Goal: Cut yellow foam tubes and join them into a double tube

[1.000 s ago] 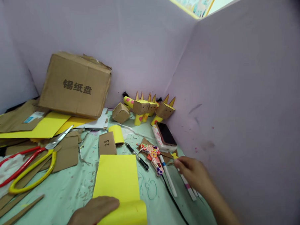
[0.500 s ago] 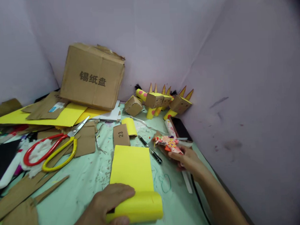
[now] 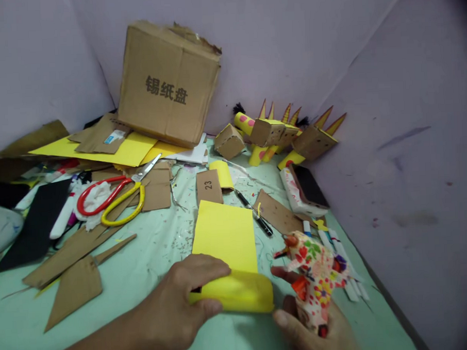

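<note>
My left hand [image 3: 177,306] grips the rolled near end of a yellow paper sheet [image 3: 226,234] that lies flat on the pale green table [image 3: 144,261]. The roll [image 3: 239,296] is pinched between thumb and fingers. My right hand [image 3: 313,326] is closed around the handle of a flower-patterned glue gun [image 3: 315,269], held just right of the roll with its nozzle pointing left toward the paper.
Red and yellow scissors [image 3: 110,198] lie on cardboard scraps [image 3: 74,254] at left. A cardboard box [image 3: 167,85] stands at the back. Cardboard-and-yellow animal figures [image 3: 278,134] line the back right. A phone [image 3: 306,190], pens [image 3: 254,218], markers [image 3: 337,242] and a piece marked 23 [image 3: 208,186] lie near the purple wall.
My right hand picked the glue gun up from the table and brought it near, beside the roll. My left hand stayed on the rolled end of the yellow sheet. The camera tilted down.
</note>
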`<control>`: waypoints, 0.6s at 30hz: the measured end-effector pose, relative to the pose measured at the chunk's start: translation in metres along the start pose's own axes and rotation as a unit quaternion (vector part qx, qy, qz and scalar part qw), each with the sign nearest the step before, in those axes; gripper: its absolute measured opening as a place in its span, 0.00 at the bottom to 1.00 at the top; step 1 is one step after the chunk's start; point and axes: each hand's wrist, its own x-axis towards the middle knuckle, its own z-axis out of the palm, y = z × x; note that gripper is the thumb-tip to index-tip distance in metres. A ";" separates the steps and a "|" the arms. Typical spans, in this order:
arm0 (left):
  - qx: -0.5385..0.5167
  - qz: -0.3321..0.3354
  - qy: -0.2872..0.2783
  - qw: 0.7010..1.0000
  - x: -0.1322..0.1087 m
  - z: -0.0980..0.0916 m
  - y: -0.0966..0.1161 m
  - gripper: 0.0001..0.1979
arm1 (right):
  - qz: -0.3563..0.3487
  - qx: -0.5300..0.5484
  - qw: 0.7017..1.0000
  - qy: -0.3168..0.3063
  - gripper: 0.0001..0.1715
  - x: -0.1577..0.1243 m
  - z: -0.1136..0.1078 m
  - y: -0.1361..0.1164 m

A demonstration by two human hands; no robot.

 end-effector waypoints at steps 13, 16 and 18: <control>0.015 -0.005 -0.013 1.000 0.000 0.000 -0.004 0.17 | 0.021 -0.026 0.999 0.010 0.23 -0.005 0.013 -0.006; 0.017 0.009 -0.019 1.000 -0.001 -0.001 -0.005 0.18 | 0.030 -0.017 0.999 -0.002 0.22 -0.006 0.016 0.001; 0.020 0.018 -0.026 0.999 -0.001 -0.002 -0.005 0.18 | 0.045 -0.008 0.999 -0.009 0.23 -0.006 0.016 0.004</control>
